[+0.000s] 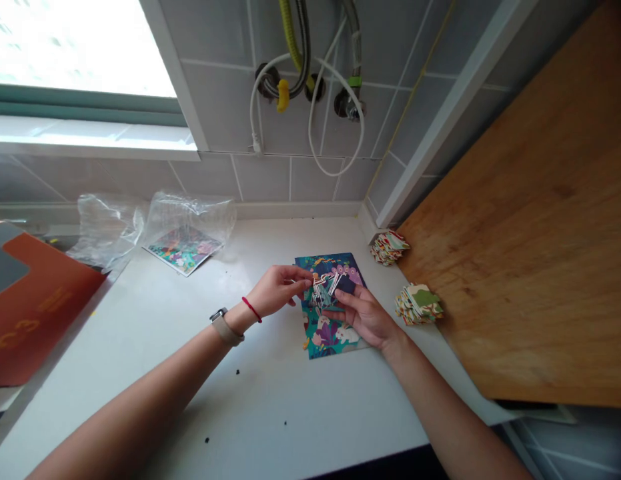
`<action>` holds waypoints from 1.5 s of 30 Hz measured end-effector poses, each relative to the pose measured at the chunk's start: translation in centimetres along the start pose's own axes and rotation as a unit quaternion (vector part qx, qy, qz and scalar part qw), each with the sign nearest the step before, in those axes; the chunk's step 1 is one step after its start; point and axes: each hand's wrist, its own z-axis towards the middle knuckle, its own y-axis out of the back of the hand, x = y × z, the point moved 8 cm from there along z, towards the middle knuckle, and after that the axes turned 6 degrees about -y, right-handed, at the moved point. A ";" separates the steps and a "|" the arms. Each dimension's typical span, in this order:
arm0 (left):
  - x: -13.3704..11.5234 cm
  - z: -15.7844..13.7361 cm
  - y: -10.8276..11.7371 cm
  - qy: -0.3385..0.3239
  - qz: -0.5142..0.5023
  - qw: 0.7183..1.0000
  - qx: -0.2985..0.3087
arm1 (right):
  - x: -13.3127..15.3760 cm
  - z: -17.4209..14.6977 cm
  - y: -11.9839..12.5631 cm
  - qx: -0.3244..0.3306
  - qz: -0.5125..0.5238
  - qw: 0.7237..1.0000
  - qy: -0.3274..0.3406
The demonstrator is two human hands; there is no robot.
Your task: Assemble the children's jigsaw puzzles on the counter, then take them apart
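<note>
My right hand (pixel 367 317) is closed around a small fanned stack of jigsaw puzzle pieces (pixel 335 285); they show white edges and a dark blue face. From the left, my left hand (pixel 283 290) pinches at the near edge of these pieces with thumb and forefinger; its fingertips partly hide what they grip. Beneath both hands lies a colourful picture sheet (pixel 330 337) with white rabbits, purple plants and a teal ground. The hands cover part of its middle.
Two piles of puzzle pieces, one nearer (pixel 419 305) and one farther (pixel 389 248), stand beside a leaning wooden board (pixel 530 233). Clear plastic bags (pixel 190 210) and a smaller picture card (pixel 185 250) lie at back left. An orange box (pixel 45 313) stands at left. Hoses (pixel 303 47) hang above.
</note>
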 end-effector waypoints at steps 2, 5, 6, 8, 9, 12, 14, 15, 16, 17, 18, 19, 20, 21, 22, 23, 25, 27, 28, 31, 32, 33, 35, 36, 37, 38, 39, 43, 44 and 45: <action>0.4 -1.1 0.6 0.016 0.008 1.000 -0.019 | -0.3 0.0 -0.2 0.000 -0.014 1.000 -0.007; 1.6 -2.6 1.3 0.062 -0.007 0.998 -0.009 | -0.2 0.3 0.6 -0.036 0.001 0.999 0.008; 1.9 -3.1 1.4 0.077 -0.014 0.997 0.004 | -0.1 0.4 1.0 -0.052 0.012 0.998 0.016; 2.4 -4.0 1.3 0.100 -0.022 0.994 0.032 | 0.1 0.6 1.8 -0.078 0.031 0.996 0.029; 2.6 -4.4 1.1 0.108 -0.019 0.993 0.045 | 0.1 0.7 2.1 -0.087 0.038 0.995 0.033; 2.8 -5.4 0.0 0.122 0.011 0.989 0.085 | 0.3 0.8 2.7 -0.099 0.045 0.993 0.041; 2.9 -5.8 -0.6 0.132 0.031 0.985 0.103 | 0.3 0.9 2.8 -0.104 0.047 0.993 0.041; 2.9 -6.0 -0.7 0.136 0.034 0.984 0.108 | 0.2 0.9 2.9 -0.107 0.049 0.992 0.040; 2.8 -6.1 -0.8 0.140 0.031 0.983 0.112 | 0.2 0.9 2.9 -0.109 0.051 0.992 0.040; 2.8 -6.1 -0.8 0.145 0.023 0.982 0.117 | 0.2 0.9 2.9 -0.109 0.052 0.992 0.039; 2.8 -6.2 -0.7 0.151 0.011 0.981 0.124 | 0.3 0.9 2.9 -0.109 0.052 0.992 0.038; 2.8 -6.2 -0.7 0.159 -0.003 0.979 0.130 | 0.3 0.8 2.9 -0.108 0.050 0.992 0.037; 2.9 -6.3 -0.7 0.168 -0.014 0.976 0.136 | 0.3 0.8 2.8 -0.107 0.049 0.992 0.036; 3.0 -6.3 -0.7 0.176 -0.022 0.974 0.142 | 0.3 0.8 2.8 -0.105 0.047 0.993 0.035; 3.2 -6.4 -0.8 0.183 -0.024 0.971 0.149 | 0.3 0.8 2.8 -0.104 0.046 0.993 0.034; 3.4 -6.5 -1.0 0.187 -0.022 0.969 0.157 | 0.3 0.8 2.7 -0.104 0.046 0.993 0.034; 3.8 -6.6 -1.6 0.189 -0.008 0.967 0.170 | 0.3 0.8 2.7 -0.103 0.047 0.993 0.034; 4.3 -6.7 -2.0 0.184 0.014 0.968 0.168 | 0.2 0.8 2.7 -0.100 0.046 0.993 0.033; 4.4 -6.7 -2.2 0.180 0.026 0.969 0.164 | 0.2 0.9 2.7 -0.099 0.044 0.993 0.034; 4.4 -6.7 -2.2 0.166 0.068 0.972 0.151 | 0.1 0.9 2.7 -0.096 0.038 0.994 0.039; 4.3 -6.7 -2.2 0.162 0.082 0.972 0.151 | 0.1 0.9 2.7 -0.095 0.037 0.994 0.039; 4.2 -6.8 -2.1 0.160 0.094 0.971 0.150 | 0.1 0.9 2.7 -0.095 0.037 0.994 0.039; 4.1 -6.9 -2.0 0.162 0.108 0.970 0.145 | 0.1 0.9 2.7 -0.095 0.042 0.994 0.039; 4.0 -7.0 -2.0 0.163 0.111 0.970 0.142 | 0.1 0.9 2.7 -0.096 0.046 0.994 0.039; 4.0 -7.0 -1.9 0.163 0.114 0.970 0.139 | 0.1 0.9 2.8 -0.096 0.051 0.993 0.040; 4.0 -7.0 -1.9 0.162 0.121 0.970 0.136 | 0.2 0.9 2.8 -0.097 0.055 0.993 0.040; 4.0 -7.0 -1.9 0.162 0.130 0.969 0.133 | 0.2 1.0 2.8 -0.097 0.058 0.993 0.041; 4.0 -7.0 -1.7 0.153 0.204 0.958 0.128 | 0.3 1.0 2.7 -0.092 0.056 0.993 0.044; 3.8 -6.9 -1.5 0.139 0.234 0.954 0.128 | 0.3 1.0 2.7 -0.090 0.056 0.993 0.046; 3.4 -6.8 -1.4 0.121 0.266 0.948 0.125 | 0.4 1.0 2.7 -0.090 0.056 0.993 0.047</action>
